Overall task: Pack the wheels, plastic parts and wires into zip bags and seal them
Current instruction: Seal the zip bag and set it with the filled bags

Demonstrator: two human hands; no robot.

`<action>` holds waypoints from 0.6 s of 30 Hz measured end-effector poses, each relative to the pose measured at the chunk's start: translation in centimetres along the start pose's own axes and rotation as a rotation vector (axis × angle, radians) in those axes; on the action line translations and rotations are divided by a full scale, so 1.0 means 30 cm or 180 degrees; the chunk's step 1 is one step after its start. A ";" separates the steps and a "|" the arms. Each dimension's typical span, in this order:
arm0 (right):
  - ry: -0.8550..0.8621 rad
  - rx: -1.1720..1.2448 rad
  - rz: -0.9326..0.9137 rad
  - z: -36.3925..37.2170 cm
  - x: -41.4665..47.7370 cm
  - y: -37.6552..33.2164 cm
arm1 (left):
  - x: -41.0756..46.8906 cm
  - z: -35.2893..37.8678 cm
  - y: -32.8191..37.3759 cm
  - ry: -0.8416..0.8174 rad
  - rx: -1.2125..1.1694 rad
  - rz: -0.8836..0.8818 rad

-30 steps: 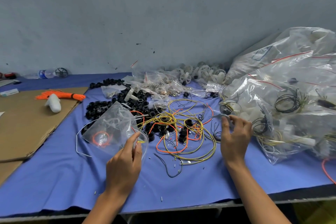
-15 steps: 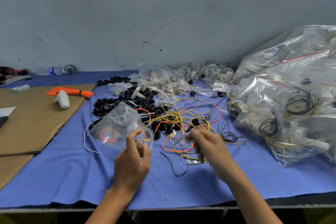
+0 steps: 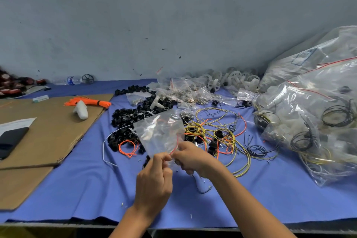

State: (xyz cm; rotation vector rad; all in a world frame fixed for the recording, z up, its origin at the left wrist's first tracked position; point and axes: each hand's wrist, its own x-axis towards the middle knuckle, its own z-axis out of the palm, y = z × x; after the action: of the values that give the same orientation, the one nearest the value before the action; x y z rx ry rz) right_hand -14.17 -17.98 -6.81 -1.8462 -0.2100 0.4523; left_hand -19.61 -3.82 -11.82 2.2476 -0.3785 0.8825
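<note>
left grip (image 3: 154, 178), right grip (image 3: 191, 160), zip bag (image 3: 160, 133) pinched above

A clear bottle (image 3: 74, 80) lies behind the cardboard (image 3: 48, 131).

clear film, blue cloth, brown board
the zip bag (image 3: 160, 133) is thin clear plastic film, glossy and creased, with a red seal strip; the big bags (image 3: 301, 102) have the same shiny, wrinkled film. the table cloth (image 3: 77, 189) is blue fabric, matt and smooth. the cardboard sheet (image 3: 52, 131) is brown, matt, ragged at its edge. the wires (image 3: 193, 129) wear smooth yellow and orange plastic sleeving. the black wheels (image 3: 123, 116) look dull, the white wheels (image 3: 214, 84) pale, semi-matt plastic. the wall (image 3: 173, 25) is matt, scuffed paint.
</note>
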 end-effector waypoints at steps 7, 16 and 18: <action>-0.0150 0.1404 -0.0098 0.070 0.021 -0.013 | 0.004 -0.010 0.013 -0.0206 -0.0069 0.0143; 0.0174 -0.2346 -0.0855 0.077 -0.003 -0.019 | -0.032 -0.006 0.067 0.0011 -0.0326 0.1038; 0.0721 -0.1957 -0.0646 0.088 -0.005 -0.015 | -0.067 -0.012 0.098 -0.0133 -0.0556 0.1184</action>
State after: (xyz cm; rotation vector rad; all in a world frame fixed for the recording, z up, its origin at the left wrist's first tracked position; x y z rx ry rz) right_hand -15.36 -15.57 -7.06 -2.4247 -0.4102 0.0258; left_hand -22.66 -5.67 -11.55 2.0693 -0.8796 0.9477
